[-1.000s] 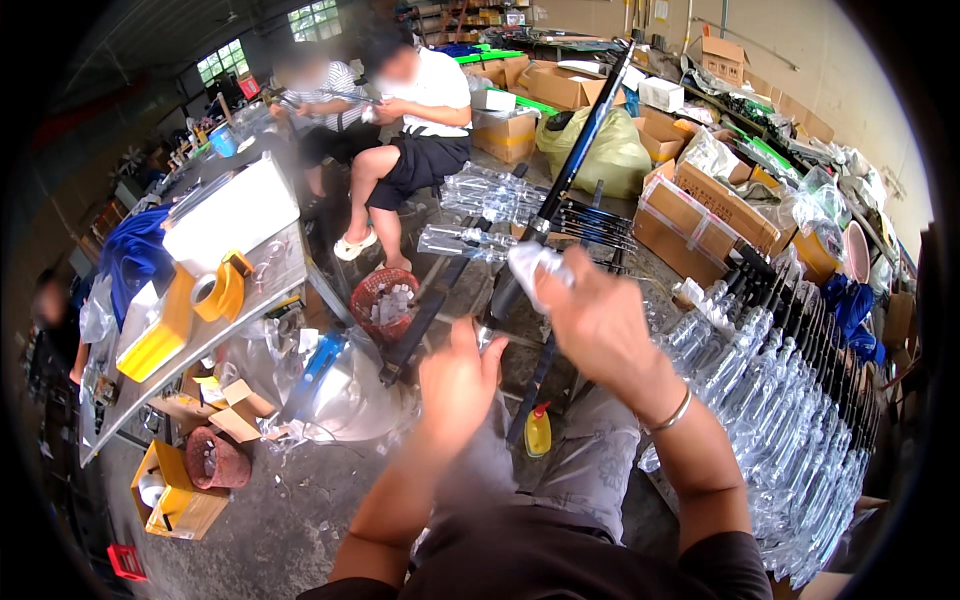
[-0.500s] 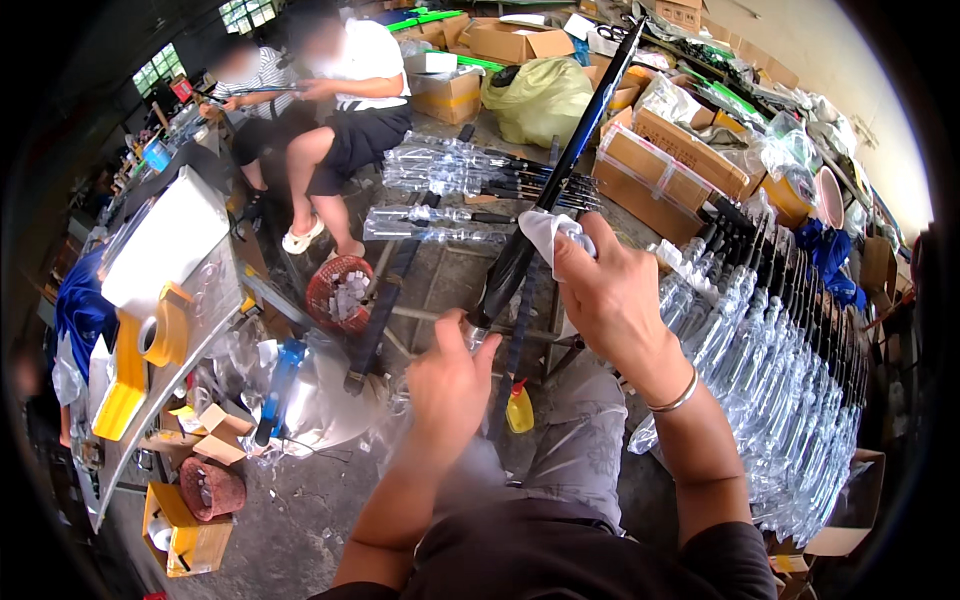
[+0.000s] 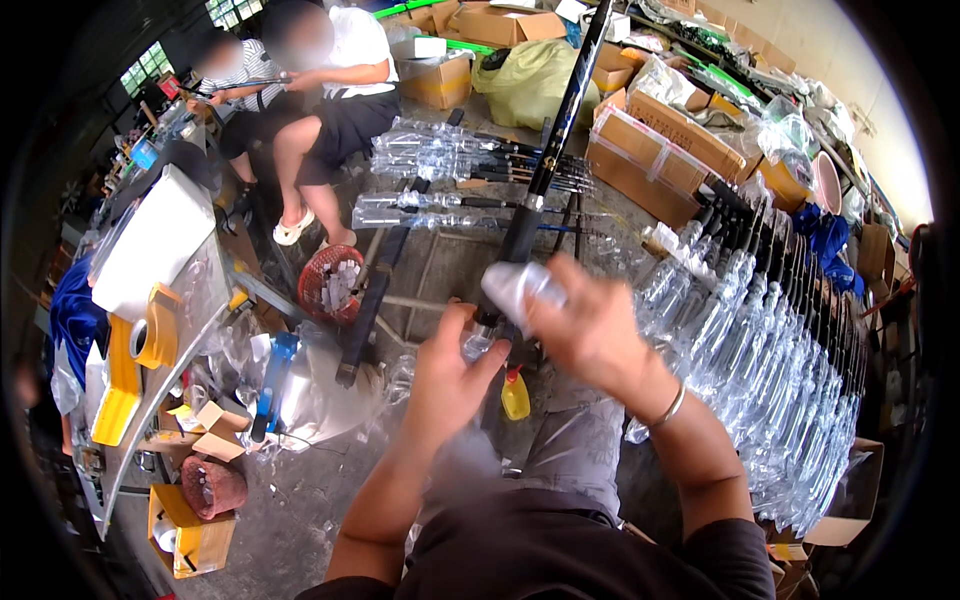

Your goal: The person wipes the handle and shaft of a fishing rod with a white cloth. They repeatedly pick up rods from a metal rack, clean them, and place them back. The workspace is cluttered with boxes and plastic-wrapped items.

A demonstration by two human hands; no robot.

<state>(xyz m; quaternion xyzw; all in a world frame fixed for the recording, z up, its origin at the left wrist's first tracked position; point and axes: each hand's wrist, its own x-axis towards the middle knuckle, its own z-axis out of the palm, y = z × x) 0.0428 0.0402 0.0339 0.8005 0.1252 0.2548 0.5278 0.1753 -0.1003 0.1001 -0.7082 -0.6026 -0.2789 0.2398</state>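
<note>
A black fishing rod (image 3: 545,175) slants up and away in front of me, its far end beyond the top of the picture. My left hand (image 3: 450,365) is closed round its lower end, where a shiny silvery part shows by the thumb. Just above that, my right hand (image 3: 590,325), blurred by motion, presses a white cloth (image 3: 512,288) against the rod's dark grip. A bracelet circles my right wrist. Behind the rod, more rods with plastic-wrapped handles (image 3: 425,155) lie across a low metal frame (image 3: 425,270).
At right, a row of plastic-wrapped rods (image 3: 740,350) leans closely packed. A red basket (image 3: 333,285) with white scraps stands left of the frame. A table (image 3: 205,325) bears yellow tape (image 3: 155,335). Two people sit at far left; cartons (image 3: 650,155) fill the back. A yellow bottle (image 3: 515,397) hangs low.
My right hand and the cloth have slid down the rod toward my left hand. The rod stands a little steeper, and its tip has left the picture.
</note>
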